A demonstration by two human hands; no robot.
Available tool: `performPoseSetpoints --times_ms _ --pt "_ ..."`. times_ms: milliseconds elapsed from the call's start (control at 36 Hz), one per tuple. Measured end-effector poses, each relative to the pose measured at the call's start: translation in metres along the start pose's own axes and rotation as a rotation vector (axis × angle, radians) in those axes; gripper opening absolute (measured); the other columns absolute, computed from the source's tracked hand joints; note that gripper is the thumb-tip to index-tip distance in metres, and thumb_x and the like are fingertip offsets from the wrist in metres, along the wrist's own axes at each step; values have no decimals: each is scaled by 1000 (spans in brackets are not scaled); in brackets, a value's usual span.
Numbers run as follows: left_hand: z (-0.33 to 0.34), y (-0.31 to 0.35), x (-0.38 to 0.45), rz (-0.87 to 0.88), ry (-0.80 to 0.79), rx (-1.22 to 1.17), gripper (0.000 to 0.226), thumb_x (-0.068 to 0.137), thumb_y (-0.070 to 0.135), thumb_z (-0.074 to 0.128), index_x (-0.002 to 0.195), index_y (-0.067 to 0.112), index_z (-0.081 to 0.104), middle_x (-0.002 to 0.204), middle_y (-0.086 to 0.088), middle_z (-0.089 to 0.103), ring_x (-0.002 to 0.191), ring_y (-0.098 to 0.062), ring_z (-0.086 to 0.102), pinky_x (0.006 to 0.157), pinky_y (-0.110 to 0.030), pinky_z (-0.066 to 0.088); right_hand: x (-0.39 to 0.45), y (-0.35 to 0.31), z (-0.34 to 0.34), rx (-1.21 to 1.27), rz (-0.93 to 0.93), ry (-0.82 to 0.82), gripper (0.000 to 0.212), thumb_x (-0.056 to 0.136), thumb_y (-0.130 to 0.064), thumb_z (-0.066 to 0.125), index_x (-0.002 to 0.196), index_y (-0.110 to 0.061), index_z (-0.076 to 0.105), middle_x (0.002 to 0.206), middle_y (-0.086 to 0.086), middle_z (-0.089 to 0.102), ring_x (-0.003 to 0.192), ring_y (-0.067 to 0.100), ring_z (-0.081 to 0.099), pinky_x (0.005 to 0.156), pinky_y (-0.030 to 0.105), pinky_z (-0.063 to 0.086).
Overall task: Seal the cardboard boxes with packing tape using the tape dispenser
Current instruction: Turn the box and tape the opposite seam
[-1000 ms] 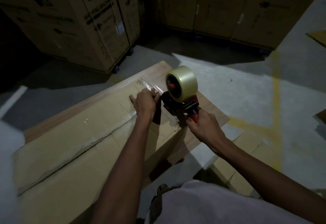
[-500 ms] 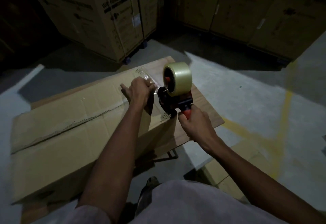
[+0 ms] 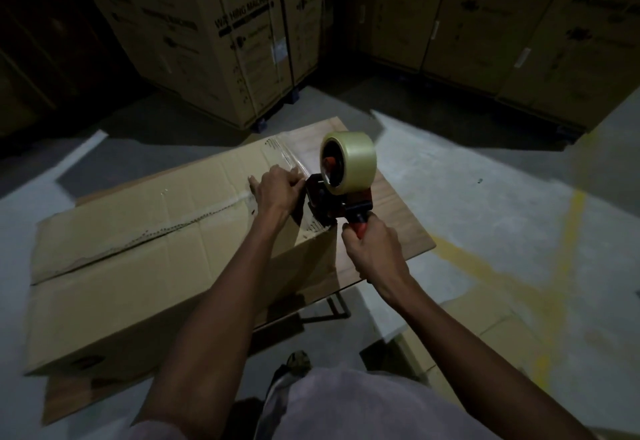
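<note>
Little has moved: the tape dispenser (image 3: 341, 193) stays at the cardboard box (image 3: 166, 252)'s right end, right hand (image 3: 372, 249) gripping its handle, left hand (image 3: 277, 190) pressing tape flat beside it; lifting early could wrinkle the strip

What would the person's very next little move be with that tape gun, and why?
Probably a pull of the red-handled tape dispenser toward the near edge of the brown cardboard box, over its end. The right hand grips the handle, the left hand presses the clear tape strip onto the box top, and the dispenser sits near that corner.
</note>
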State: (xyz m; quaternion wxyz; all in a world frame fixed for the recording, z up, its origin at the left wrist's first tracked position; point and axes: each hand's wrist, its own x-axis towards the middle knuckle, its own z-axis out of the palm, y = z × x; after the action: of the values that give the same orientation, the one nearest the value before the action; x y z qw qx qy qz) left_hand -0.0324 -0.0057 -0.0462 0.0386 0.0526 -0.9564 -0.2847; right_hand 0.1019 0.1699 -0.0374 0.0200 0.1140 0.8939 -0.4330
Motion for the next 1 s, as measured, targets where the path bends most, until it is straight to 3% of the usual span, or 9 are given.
performPoseSetpoints --times_ms 222,389,556,778,917,1000 --pt "1 2 -4 -71 69 -3 25 98 41 63 110 25 78 114 -1 76 119 -22 64 122 -62 0 0 -3 -4 43 35 -29 30 92 -47 52 103 -19 58 85 12 67 73 35 69 65 53 63" --pt "3 -3 -6 -54 58 38 31 99 49 57 117 31 76 125 -1 71 130 -20 57 121 -64 -3 0 -2 -8 39 27 -42 24 94 -43 53 104 -21 56 83 9 65 60 25 68 40 29 52" --pt "3 -6 -9 -30 62 72 33 98 53 56 119 33 74 134 -7 65 139 -22 47 122 -62 -4 -18 12 -13 26 47 -42 27 93 -48 52 107 -25 56 86 9 65 73 31 68 64 52 63" --pt "5 -8 -7 49 81 90 33 99 49 57 119 28 75 128 -10 69 144 -23 42 121 -64 -1 -34 23 -10 8 47 14 29 93 -52 52 110 -29 55 83 4 64 71 28 67 64 52 62" --pt "3 -7 -12 134 20 151 38 103 44 52 129 22 70 150 -15 51 140 -29 47 123 -61 -1 -40 18 -7 -21 50 51 28 91 -53 51 106 -30 56 82 3 64 68 28 65 59 52 61" --pt "2 -6 -16 198 7 105 35 103 38 55 125 17 72 152 -19 48 137 -32 49 123 -60 -1 -45 15 -4 -15 67 72 26 91 -51 51 109 -32 55 81 4 64 65 28 65 57 53 61"
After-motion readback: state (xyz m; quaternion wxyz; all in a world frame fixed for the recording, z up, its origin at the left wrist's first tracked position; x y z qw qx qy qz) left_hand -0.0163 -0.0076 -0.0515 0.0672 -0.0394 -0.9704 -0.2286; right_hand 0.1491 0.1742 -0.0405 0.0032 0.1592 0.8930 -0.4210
